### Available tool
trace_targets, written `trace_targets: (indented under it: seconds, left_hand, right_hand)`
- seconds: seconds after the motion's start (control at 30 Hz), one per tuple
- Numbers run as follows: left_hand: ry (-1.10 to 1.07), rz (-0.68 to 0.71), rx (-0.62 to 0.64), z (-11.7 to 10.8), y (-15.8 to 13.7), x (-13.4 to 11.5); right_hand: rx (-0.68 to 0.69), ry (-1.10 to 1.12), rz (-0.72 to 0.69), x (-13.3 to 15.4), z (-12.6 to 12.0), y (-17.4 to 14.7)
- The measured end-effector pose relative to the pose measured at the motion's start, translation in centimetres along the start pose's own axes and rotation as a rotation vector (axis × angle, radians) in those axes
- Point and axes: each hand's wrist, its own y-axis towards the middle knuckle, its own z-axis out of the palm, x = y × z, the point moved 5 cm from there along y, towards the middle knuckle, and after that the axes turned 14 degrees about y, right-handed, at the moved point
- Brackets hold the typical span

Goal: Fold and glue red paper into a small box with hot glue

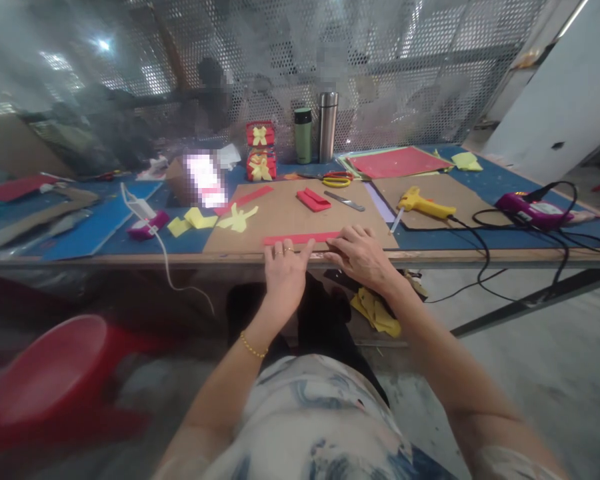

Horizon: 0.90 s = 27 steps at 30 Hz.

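A long red strip [300, 238] of felt or paper lies along the front edge of a brown cardboard sheet [280, 207]. My left hand [284, 270] rests at the strip's left part, fingertips on its near edge and thumb spread to the right. Around the strip's right end, the fingers of my right hand [363, 257] are bent and pressed together; their tips are partly hidden. Just beyond are a folded red piece [313, 199] and a metal blade-like tool [345, 201]. A yellow cut-out bow shape [237, 218] lies on the left.
A yellow glue gun [425, 203] lies at right, its cord trailing toward a purple power strip [533, 211]. Scissors [337, 179], a green flask [303, 137] and a steel flask [328, 127] are behind. Small red boxes with yellow bows [261, 165] are stacked there. A red stool [55, 367] stands left.
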Motion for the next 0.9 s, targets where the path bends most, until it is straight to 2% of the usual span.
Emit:
trace_targets:
  seconds: [0.47, 0.9]
  left_hand:
    - [0.079, -0.004, -0.02, 0.2, -0.3, -0.1]
    - [0.101, -0.025, -0.038, 0.5, -0.4, -0.1]
  right_hand:
    - [-0.116, -0.003, -0.033, -0.1, 0.8, -1.4]
    - [-0.075, -0.111, -0.039, 0.6, 1.3, -1.1]
